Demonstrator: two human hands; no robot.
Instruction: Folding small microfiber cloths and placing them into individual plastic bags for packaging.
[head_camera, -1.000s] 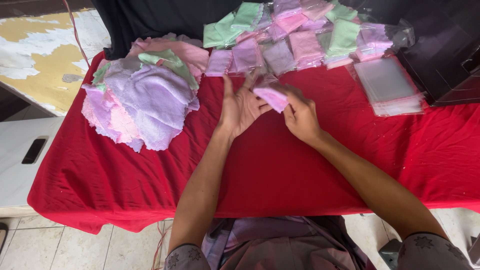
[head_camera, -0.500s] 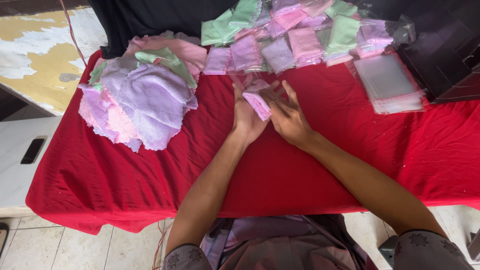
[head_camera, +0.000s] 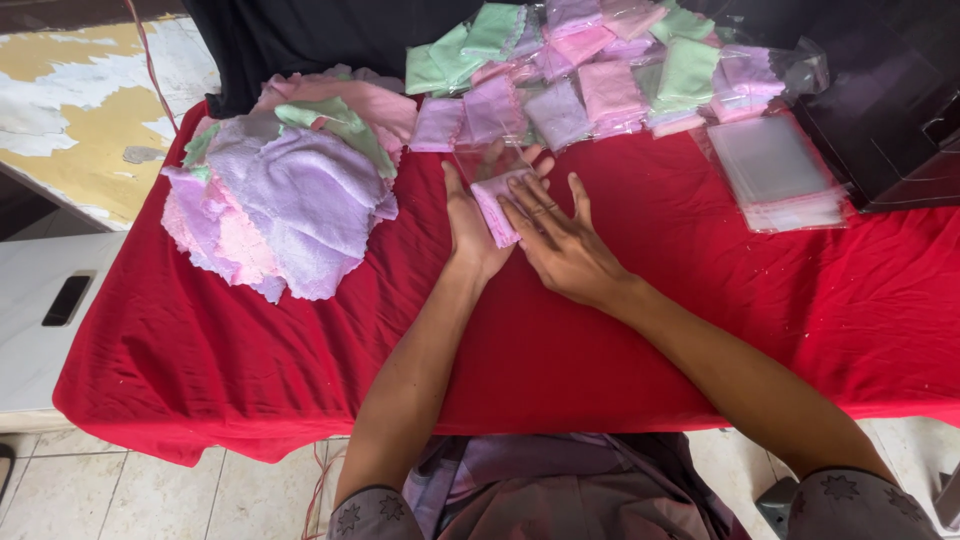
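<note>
A small folded pink cloth lies on the red tablecloth between my hands. My left hand cradles it from the left, with fingertips showing past its far edge at the mouth of a clear plastic bag. My right hand lies flat with fingers spread, its fingertips pressing on the cloth's right side.
A heap of loose lilac, pink and green cloths sits at the left. Several bagged cloths lie along the far edge. A stack of empty clear bags is at the right, next to a dark box.
Both hands have moved away from my body with the pink cloth, towards the bagged cloths. My right hand went from pinching the cloth to lying flat on it.
</note>
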